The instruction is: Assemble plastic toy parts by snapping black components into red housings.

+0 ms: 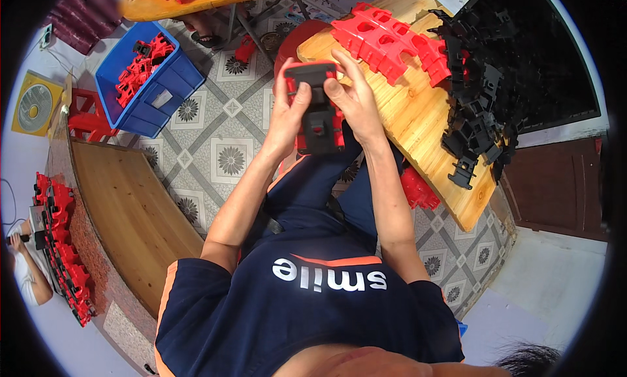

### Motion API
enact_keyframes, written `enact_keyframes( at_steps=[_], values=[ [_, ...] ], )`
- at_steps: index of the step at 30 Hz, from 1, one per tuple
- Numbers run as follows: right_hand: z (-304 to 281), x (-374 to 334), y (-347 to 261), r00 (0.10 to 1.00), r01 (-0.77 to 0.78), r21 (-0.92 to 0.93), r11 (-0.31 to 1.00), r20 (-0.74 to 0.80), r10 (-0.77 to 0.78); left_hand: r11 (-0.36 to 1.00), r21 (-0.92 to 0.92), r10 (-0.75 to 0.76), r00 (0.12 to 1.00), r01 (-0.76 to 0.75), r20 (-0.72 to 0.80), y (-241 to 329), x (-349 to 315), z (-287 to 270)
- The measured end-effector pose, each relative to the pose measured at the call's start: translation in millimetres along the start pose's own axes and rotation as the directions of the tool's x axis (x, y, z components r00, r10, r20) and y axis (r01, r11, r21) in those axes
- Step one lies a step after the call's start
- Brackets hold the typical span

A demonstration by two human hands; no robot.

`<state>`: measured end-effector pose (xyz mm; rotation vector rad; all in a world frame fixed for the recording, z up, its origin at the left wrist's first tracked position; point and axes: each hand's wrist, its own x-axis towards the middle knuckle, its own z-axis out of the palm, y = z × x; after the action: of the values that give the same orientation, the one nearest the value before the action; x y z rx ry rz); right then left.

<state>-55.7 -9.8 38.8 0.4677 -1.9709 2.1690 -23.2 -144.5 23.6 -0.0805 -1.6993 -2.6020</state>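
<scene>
Above my lap, a black plastic part with red plastic under it (319, 130) is gripped between both hands. My left hand (285, 119) closes on its left side, the thumb lying on the black face. From the right, my right hand (360, 109) holds the upper edge, with its thumb on the black face and its fingers behind. The red shows along the sides; how the two pieces fit together cannot be made out. Red plastic parts (379, 41) stand in a row on the wooden table (418, 125) to the right, beside a heap of black plastic parts (480, 109).
A blue crate (160, 99) with red and black pieces stands on the tiled floor at the left. Another wooden table (215, 3) is at the far edge. More red parts (62, 246) lie at the far left, near another person's arm (32, 266). A red part (418, 189) sits under the right table.
</scene>
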Motion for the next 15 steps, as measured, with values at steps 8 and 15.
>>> enact_keyframes(
  at_steps=[8,15],
  values=[
    [12.2,3.6,2.4,0.943,-0.243,0.171,0.955,0.273,0.191,0.988,-0.095,0.091,0.950,-0.125,-0.299,17.7,2.7,-23.0],
    [15.3,-44.1,20.6,0.951,-0.281,0.266,0.922,0.208,0.230,0.920,0.077,0.391,0.893,-0.383,-0.223,29.6,-0.8,-28.4]
  ],
)
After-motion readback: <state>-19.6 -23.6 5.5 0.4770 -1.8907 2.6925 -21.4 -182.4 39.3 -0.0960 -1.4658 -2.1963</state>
